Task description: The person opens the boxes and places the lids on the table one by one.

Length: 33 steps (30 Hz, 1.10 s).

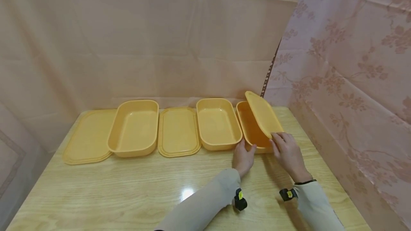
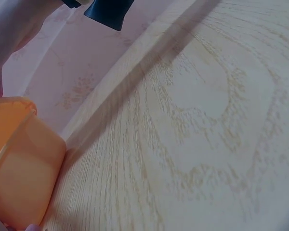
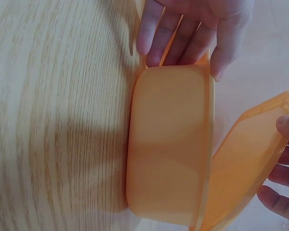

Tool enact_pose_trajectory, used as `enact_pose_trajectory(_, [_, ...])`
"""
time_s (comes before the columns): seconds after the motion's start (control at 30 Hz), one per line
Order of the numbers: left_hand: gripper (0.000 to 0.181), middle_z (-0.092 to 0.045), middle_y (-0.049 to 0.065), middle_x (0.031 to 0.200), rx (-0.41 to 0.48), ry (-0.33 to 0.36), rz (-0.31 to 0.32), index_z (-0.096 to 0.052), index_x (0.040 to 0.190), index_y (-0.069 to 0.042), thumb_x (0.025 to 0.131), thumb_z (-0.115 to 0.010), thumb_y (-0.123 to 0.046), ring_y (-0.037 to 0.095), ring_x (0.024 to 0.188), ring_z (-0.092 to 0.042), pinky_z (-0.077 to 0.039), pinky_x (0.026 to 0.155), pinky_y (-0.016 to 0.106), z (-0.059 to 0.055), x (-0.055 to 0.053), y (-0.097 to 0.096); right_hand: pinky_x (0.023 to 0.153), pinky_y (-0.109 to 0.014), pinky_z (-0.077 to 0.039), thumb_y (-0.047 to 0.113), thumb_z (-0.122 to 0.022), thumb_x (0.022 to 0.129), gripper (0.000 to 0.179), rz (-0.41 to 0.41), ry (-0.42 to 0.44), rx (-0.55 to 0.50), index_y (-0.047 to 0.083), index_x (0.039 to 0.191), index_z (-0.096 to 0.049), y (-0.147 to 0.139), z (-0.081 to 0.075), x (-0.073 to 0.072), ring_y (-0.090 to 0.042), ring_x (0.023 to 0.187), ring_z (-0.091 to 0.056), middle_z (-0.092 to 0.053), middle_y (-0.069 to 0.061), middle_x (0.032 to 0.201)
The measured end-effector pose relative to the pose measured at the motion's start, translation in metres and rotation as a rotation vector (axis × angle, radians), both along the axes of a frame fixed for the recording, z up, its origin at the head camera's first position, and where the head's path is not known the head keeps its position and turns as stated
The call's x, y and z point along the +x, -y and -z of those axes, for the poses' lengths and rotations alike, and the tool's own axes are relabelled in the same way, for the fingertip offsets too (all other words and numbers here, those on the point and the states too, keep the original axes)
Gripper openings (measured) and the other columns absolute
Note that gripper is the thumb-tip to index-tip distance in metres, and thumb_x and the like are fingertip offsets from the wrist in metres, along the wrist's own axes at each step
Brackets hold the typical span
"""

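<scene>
Farthest right in the row is a yellow plastic food container (image 1: 244, 122), its inside partly hidden under a tilted lid (image 1: 261, 111). My right hand (image 1: 288, 154) pinches that lid at its near edge, thumb on one face and fingers on the other, as the right wrist view shows. The lid slants up from the container's right side, leaving the left side uncovered. At the container's near left corner is my left hand (image 1: 244, 158). Its fairly straight fingers (image 3: 164, 41) lie against the side wall, and the thumb (image 3: 226, 53) reaches the rim.
Left of it stand another uncovered container (image 1: 219, 124), a flat lid (image 1: 179, 131), a larger container (image 1: 135, 127) and a larger lid (image 1: 88, 138) partly under that container's edge. All sit along the back of the wooden table (image 1: 128, 195). Curtains (image 1: 346, 63) hang behind and at right.
</scene>
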<state>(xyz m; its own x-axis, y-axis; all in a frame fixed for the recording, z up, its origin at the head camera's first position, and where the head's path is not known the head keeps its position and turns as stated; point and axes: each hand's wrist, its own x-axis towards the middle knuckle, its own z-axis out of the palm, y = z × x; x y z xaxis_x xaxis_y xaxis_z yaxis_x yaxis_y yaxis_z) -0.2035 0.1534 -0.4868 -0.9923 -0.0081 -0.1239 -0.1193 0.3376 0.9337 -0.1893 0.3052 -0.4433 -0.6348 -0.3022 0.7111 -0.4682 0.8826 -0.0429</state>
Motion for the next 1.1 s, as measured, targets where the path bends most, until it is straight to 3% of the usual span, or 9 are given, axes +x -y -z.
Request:
enact_pose_trajectory(0.2, [0.061,-0.052,0.015,0.143,0.008,0.016,0.015,-0.046,0.144,-0.005,0.095,-0.06,-0.037,0.032,0.133,-0.048,-0.04,0.11,0.046,0.0,-0.002,0.001,0.062,-0.048,-0.054,-0.004,-0.074,0.077,0.028,0.031,0.014,-0.019,-0.008,0.104,-0.066,-0.001,-0.003,0.001,-0.037,0.078,-0.058,-0.062,-0.022,0.09])
enact_pose_trajectory(0.67, [0.058,-0.057,0.016,0.138,0.001,-0.017,-0.011,-0.05,0.14,-0.004,0.093,-0.063,-0.035,0.033,0.129,-0.052,-0.042,0.107,0.046,0.001,-0.002,0.0,0.067,-0.05,-0.052,-0.008,-0.072,0.078,0.027,0.07,0.014,-0.098,-0.01,0.104,-0.064,-0.007,-0.004,0.001,-0.039,0.08,-0.056,-0.06,-0.024,0.09])
enact_pose_trajectory(0.9, [0.059,-0.056,0.017,0.139,0.013,0.01,-0.004,-0.049,0.142,-0.004,0.094,-0.062,-0.035,0.034,0.13,-0.051,-0.041,0.108,0.047,0.0,0.0,0.001,0.065,-0.052,-0.052,-0.01,-0.071,0.078,0.026,0.084,-0.017,-0.155,-0.013,0.103,-0.065,-0.008,-0.007,0.001,-0.041,0.079,-0.057,-0.06,-0.026,0.089])
enact_pose_trajectory(1.1, [0.058,-0.057,0.017,0.137,0.013,0.007,-0.011,-0.05,0.141,-0.005,0.093,-0.062,-0.035,0.034,0.128,-0.052,-0.041,0.107,0.048,0.0,0.0,0.002,0.061,-0.044,-0.05,-0.009,-0.069,0.08,0.022,0.122,-0.041,-0.21,-0.014,0.101,-0.065,-0.012,-0.01,0.001,-0.039,0.077,-0.061,-0.061,-0.026,0.089])
